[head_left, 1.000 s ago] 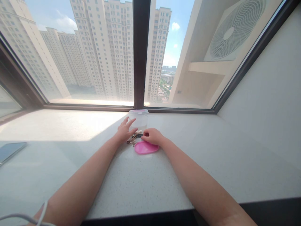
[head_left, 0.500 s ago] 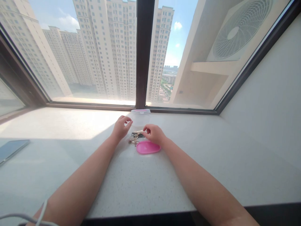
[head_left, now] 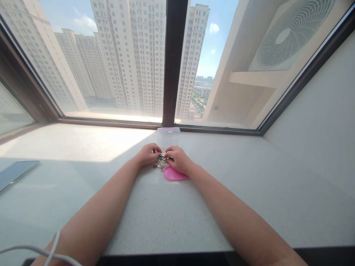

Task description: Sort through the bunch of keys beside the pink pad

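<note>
A small pile of gold-coloured and dark metal pieces [head_left: 158,167], which look like hair clips, lies on the white counter. My left hand [head_left: 149,153] is at the pile's left side, fingers curled and tips together; whatever they pinch is too small to make out. Over the pile's right side, my right hand [head_left: 179,159] has its fingers closed on what looks like a hair clip, partly hidden by them. A pink oval tray or lid [head_left: 174,175] lies just in front, its right end under my right hand. Behind both hands stands a clear plastic box [head_left: 168,138] with a lid.
A window with a dark frame [head_left: 169,74] rises behind the counter [head_left: 166,214]. A flat phone or tablet [head_left: 16,174] lies at the far left. Across my left forearm runs a white cable [head_left: 52,255]. A white wall [head_left: 316,140] bounds the right side.
Both hands have come closer together over the pile. My left hand has moved down from beside the clear box to the metal pieces. The whole view has shifted slightly.
</note>
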Action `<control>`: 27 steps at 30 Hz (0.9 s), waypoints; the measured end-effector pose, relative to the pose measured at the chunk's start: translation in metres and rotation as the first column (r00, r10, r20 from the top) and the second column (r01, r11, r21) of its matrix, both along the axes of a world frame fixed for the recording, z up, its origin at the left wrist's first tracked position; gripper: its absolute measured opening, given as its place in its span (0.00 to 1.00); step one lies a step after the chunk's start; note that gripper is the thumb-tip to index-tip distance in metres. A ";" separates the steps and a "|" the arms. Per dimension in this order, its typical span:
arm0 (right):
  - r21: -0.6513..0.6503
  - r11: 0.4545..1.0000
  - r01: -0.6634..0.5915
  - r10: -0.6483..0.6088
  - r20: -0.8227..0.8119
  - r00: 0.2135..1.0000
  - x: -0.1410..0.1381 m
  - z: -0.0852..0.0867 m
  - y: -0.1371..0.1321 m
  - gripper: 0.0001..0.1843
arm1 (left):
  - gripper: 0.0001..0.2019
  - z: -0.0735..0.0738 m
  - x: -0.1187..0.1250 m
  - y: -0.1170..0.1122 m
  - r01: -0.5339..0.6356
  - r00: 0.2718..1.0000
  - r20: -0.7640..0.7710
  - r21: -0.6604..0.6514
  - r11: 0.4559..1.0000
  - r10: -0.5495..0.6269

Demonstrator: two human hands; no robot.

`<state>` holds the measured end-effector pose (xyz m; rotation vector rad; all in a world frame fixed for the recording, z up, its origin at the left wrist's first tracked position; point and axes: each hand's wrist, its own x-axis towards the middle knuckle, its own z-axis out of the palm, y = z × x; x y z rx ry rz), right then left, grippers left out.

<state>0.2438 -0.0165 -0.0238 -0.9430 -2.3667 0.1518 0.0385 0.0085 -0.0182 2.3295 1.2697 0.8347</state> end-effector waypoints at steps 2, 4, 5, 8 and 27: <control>-0.007 1.000 -0.014 0.014 -0.027 1.000 0.000 0.000 0.001 0.04 | 0.09 0.000 0.000 0.000 -0.005 1.000 0.002 -0.005 1.000 0.005; -0.009 1.000 -0.028 0.028 -0.047 0.999 0.000 0.000 0.001 0.04 | 0.10 0.001 -0.001 0.001 -0.025 1.000 0.009 -0.008 1.000 0.025; -0.010 0.999 -0.032 0.032 -0.055 0.998 0.000 0.000 0.001 0.04 | 0.10 0.001 -0.001 0.001 -0.039 0.999 0.014 -0.009 0.999 0.039; -0.013 0.999 -0.038 0.037 -0.080 0.996 0.002 0.001 0.002 0.04 | 0.11 0.006 -0.003 0.002 -0.077 0.997 0.025 -0.026 0.997 0.078; 0.001 0.999 -0.037 0.036 -0.254 0.966 0.007 0.007 0.000 0.05 | 0.19 0.042 -0.015 -0.024 0.022 0.939 -0.290 -0.484 0.875 -0.184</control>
